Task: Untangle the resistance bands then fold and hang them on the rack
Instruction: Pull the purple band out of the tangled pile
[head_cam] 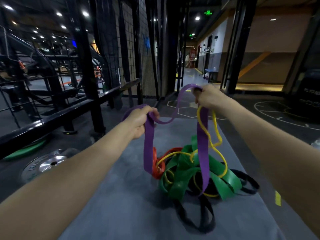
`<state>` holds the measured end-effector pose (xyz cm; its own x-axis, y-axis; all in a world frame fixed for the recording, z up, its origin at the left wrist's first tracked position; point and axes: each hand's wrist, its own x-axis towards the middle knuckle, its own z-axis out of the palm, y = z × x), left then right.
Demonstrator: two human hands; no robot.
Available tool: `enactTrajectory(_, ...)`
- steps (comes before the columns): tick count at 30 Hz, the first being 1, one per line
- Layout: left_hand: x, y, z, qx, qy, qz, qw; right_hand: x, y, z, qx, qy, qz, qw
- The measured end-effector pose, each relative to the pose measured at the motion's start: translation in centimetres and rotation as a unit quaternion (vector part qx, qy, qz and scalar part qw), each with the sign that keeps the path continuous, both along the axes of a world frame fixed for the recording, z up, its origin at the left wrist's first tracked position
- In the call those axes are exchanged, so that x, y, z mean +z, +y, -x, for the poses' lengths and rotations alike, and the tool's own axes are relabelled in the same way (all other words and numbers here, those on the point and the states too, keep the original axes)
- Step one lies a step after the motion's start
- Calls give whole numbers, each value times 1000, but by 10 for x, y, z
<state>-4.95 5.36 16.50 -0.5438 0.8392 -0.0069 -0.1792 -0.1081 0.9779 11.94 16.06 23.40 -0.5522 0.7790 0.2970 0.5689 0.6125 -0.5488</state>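
the purple band [203,135], wide and flat, is lifted above a knotted heap in the centre of the frame, draped between both hands with a slack swoop in the middle and two long tails dropping into the pile. the left hand [138,121] is fisted around one end at mid-frame; the right hand [210,97], higher and further right, is closed around the other end, and a thin yellow band [217,135] hangs down from below it, looping through the heap. beneath lie broad green bands [180,181], a red band [156,168] pressed against the purple tail, and black bands [195,222] spilling toward the lower edge, all on a grey mat [112,196]. where each band threads through the knot is hard to make out. a black metal rack [83,94] fills the left, dim and partly cut off, with a silver weight plate [46,165] on the floor beside it.
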Motion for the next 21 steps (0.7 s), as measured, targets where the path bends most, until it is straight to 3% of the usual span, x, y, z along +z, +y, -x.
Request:
enactTrajectory(2, -2, 1, -12, -17, 25, -10, 999, 10, -9, 0, -6, 27, 93, 995)
enactTrajectory(4, -3, -3, -24, -75, 68, -18, 995, 13, -17, 2, 6, 124, 218, 968)
enactTrajectory(6, -9, -6, -35, -118, 111, -21, 987, 14, -23, 6, 31, 250, 320, 913)
enactTrajectory(9, -30, -5, -50, -101, 151, -37, 983, 10, -31, 16, 92, 392, 423, 812)
enactTrajectory(16, -51, -9, -52, -7, 37, -23, 999, -26, -45, 36, 191, 454, 483, 724)
enactTrajectory(19, -58, -8, -61, 13, 47, 6, 999, -38, -57, 47, 231, 431, 494, 719)
enactTrajectory(21, -59, -11, -63, 22, -2, -19, 1000, -47, -59, 48, 245, 410, 475, 739)
